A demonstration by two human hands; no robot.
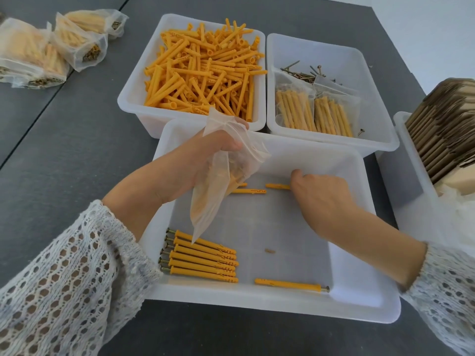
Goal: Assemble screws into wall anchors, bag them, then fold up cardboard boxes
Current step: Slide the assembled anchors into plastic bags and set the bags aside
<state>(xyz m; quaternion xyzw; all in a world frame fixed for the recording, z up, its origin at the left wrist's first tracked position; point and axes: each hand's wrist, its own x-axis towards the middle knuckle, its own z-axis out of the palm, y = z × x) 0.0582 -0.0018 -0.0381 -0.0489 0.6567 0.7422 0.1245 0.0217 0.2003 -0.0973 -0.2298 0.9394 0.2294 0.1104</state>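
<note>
My left hand [205, 155] holds a clear plastic bag [218, 186] by its mouth over the near white tray [257, 301]; some orange anchors show inside the bag. My right hand [321, 194] reaches down to an orange anchor [277, 186] on the tray floor, fingers on its end. Another loose anchor [249, 191] lies beside it. A row of several anchors with screws [203, 258] lies at the tray's near left. One assembled anchor [291, 285] lies alone at the near right.
A bin of loose orange anchors [203, 70] stands behind the tray. The bin to its right [331, 80] holds screws and two filled bags. Filled bags [51, 47] lie at the far left. Flat cardboard boxes [442, 129] stack in a bin at right.
</note>
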